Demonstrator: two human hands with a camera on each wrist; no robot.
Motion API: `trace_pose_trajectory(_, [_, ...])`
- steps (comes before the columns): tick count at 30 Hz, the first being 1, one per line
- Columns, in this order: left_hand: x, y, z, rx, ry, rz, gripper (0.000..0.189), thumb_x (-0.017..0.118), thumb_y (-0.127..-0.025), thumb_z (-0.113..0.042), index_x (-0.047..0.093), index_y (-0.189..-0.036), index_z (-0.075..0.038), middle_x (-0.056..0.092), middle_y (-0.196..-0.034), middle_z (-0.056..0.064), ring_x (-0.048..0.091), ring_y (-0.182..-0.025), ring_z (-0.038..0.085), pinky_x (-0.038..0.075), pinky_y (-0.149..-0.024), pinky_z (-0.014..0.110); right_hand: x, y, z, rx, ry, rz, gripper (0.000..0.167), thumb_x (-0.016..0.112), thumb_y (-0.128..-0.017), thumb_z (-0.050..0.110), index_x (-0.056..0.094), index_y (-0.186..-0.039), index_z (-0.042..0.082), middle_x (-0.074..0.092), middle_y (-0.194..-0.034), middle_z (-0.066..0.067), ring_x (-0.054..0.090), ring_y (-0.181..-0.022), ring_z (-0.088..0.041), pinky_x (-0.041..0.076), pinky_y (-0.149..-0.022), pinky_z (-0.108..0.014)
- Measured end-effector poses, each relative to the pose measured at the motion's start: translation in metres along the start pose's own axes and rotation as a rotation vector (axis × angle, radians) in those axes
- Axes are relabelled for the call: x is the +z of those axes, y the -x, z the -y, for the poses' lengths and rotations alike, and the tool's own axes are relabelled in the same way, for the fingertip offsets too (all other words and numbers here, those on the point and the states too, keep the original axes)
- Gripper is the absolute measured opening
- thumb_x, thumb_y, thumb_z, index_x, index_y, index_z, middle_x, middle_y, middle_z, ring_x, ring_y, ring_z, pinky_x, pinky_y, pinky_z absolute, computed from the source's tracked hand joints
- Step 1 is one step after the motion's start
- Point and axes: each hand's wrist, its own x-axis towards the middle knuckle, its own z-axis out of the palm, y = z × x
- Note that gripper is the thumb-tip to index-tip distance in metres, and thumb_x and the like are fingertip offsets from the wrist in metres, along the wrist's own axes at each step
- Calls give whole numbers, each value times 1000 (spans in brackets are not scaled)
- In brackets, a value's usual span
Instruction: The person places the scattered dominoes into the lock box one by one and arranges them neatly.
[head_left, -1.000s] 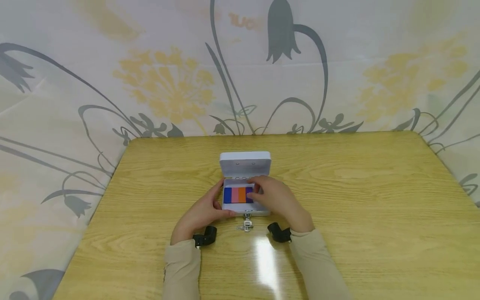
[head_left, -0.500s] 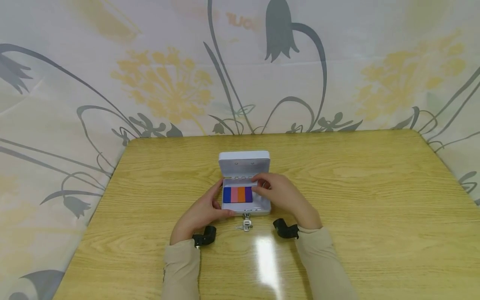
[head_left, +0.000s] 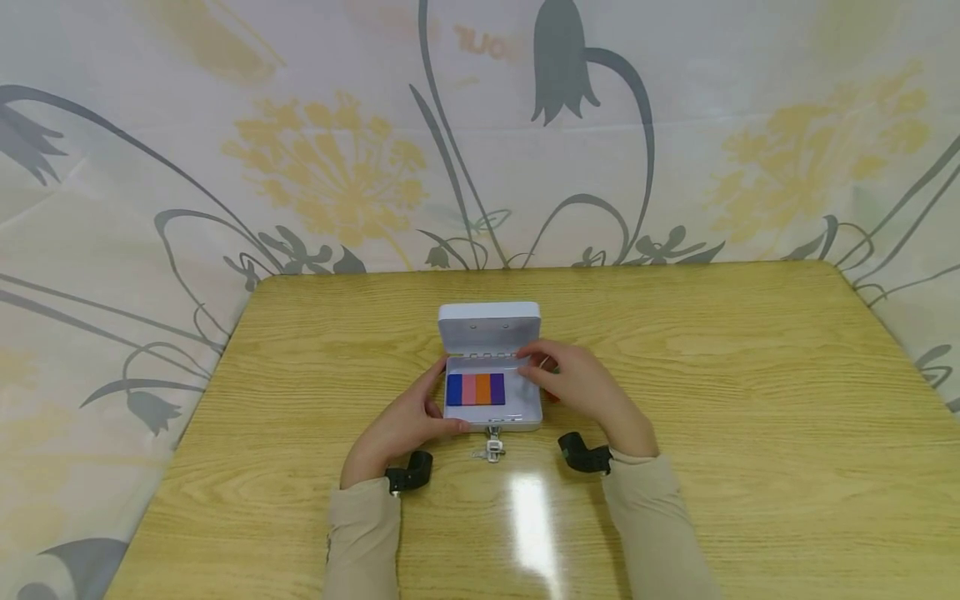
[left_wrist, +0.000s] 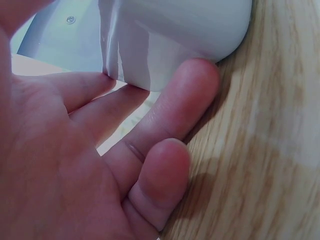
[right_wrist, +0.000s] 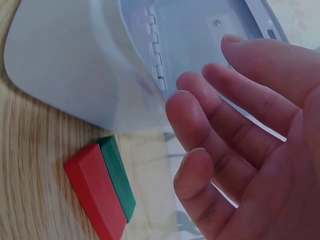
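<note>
A small white box (head_left: pixel 525 412) stands with its lid (head_left: pixel 489 327) upright at the middle of the table. Inside it, blue, pink, orange and purple blocks (head_left: pixel 476 389) lie side by side. My left hand (head_left: pixel 420 412) grips the box's front left corner, thumb along the front, fingers (left_wrist: pixel 175 110) against the side wall. Over the box's right rear corner my right hand (head_left: pixel 536 367) hovers with relaxed fingers (right_wrist: pixel 200 120) and holds nothing. A red block (right_wrist: pixel 95 192) and a green block (right_wrist: pixel 119 177) lie together on the table beside the box, under that hand.
A metal latch (head_left: pixel 492 447) hangs off the box's front onto the wooden table (head_left: pixel 750 400). Black wrist mounts (head_left: pixel 409 472) sit on both sleeves. A flower-patterned curtain (head_left: pixel 300 167) hangs behind the table's far edge.
My right hand has come off the blocks in the box and drifted right and back, uncovering the purple block. The left hand and the box have stayed still.
</note>
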Motion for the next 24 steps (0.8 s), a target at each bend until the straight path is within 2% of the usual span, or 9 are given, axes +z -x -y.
trace_pose_trajectory(12, [1, 0, 0, 5, 6, -4, 103, 80, -65, -33, 14, -143, -30, 52, -81, 7, 49, -61, 16, 40, -56, 28, -7, 4, -17, 82, 9, -35, 28, 56, -88, 32, 61, -108, 13, 60, -94, -1, 55, -82, -15, 44, -72, -34])
trace_pose_trajectory(17, [1, 0, -1, 3, -7, -5, 102, 79, -65, -34, 14, -143, -30, 52, -83, 7, 49, -61, 16, 40, -55, 28, -9, 6, -26, 139, 10, -25, 32, 56, -87, 37, 60, -109, 14, 60, -96, -2, 55, -83, -16, 44, -73, -35])
trace_pose_trajectory(24, [1, 0, 0, -7, -1, -6, 103, 80, -64, -35, 14, -143, -32, 53, -79, 7, 49, -61, 17, 40, -56, 29, -15, 8, -34, 175, 16, 4, 33, 55, -88, 34, 59, -111, 11, 59, -96, -3, 54, -85, -19, 42, -76, -37])
